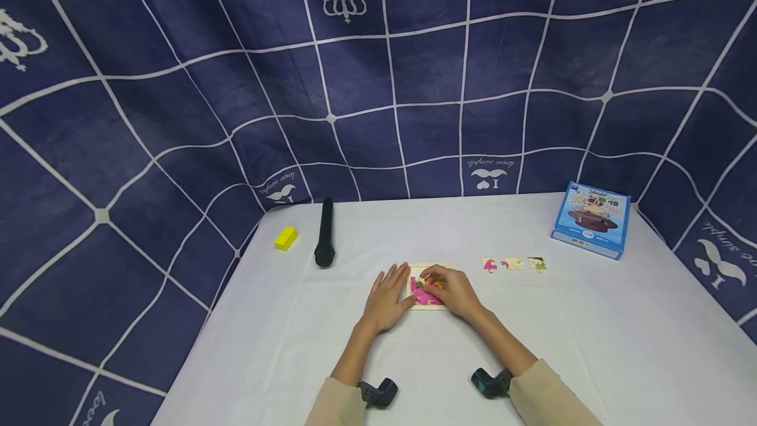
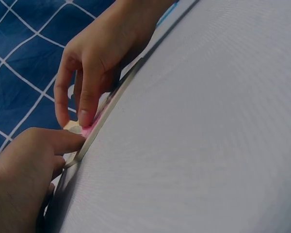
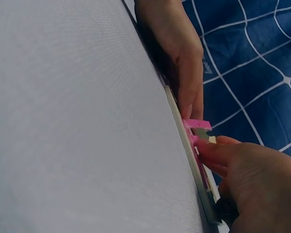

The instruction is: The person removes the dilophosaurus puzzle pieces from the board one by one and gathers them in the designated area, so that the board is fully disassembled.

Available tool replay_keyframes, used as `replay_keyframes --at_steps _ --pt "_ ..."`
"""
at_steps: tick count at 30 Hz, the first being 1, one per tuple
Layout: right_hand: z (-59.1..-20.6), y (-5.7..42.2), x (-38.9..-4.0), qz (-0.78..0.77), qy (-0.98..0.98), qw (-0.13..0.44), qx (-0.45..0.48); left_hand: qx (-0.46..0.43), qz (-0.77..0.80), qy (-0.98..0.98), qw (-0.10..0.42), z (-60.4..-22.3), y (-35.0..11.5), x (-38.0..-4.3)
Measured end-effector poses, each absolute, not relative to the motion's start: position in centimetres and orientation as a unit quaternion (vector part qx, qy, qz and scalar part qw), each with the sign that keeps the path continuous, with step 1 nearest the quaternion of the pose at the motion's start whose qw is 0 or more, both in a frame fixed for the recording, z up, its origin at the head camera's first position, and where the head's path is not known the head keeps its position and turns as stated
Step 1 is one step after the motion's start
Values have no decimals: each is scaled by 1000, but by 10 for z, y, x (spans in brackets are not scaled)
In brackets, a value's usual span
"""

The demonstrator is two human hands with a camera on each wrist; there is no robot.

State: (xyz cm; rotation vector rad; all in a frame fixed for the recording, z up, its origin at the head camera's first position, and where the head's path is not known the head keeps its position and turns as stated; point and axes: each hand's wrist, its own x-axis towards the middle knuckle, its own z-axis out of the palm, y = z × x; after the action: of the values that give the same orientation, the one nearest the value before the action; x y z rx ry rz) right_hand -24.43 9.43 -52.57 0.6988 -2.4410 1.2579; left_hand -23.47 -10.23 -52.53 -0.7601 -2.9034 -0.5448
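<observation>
A small jigsaw puzzle in a pale wooden frame lies on the white table, its filled part mostly pink. My left hand rests along the frame's left side, fingers extended, with the thumb at the lower left corner. Over the puzzle, my right hand pinches a pink puzzle piece between thumb and fingers. In the right wrist view this piece stands tilted up from the board, close to the left thumb. The right hand covers the puzzle's right part in the head view.
Three loose puzzle pieces lie in a row to the right of the frame. Farther back at the right is a blue box. A black microphone and a yellow block are at the back left. A dark blue curtain surrounds the table.
</observation>
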Motion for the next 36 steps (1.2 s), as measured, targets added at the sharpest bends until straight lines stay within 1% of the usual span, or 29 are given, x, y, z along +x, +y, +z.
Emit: replay_keyframes --at_steps 7,14,19,23,26,31,36 --pt "-526 95 -244 469 -834 155 247 -246 -183 -951 47 -525 -102 -234" --pt "-511 105 -240 510 -818 147 219 -241 -175 -953 46 -526 -101 -235" --pt "-498 132 -236 517 -823 150 180 -239 -174 -954 51 -527 -101 -235" --pt "-490 161 -232 502 -837 160 148 -237 -179 -953 51 -527 -101 -234" --pt "-487 183 -227 485 -852 156 124 -238 -180 -953 54 -527 -101 -234" --pt "-487 211 -221 459 -872 136 109 -239 -177 -953 56 -527 -101 -234" --pt "-498 225 -219 447 -883 99 105 -236 -179 -954 53 -527 -101 -235"
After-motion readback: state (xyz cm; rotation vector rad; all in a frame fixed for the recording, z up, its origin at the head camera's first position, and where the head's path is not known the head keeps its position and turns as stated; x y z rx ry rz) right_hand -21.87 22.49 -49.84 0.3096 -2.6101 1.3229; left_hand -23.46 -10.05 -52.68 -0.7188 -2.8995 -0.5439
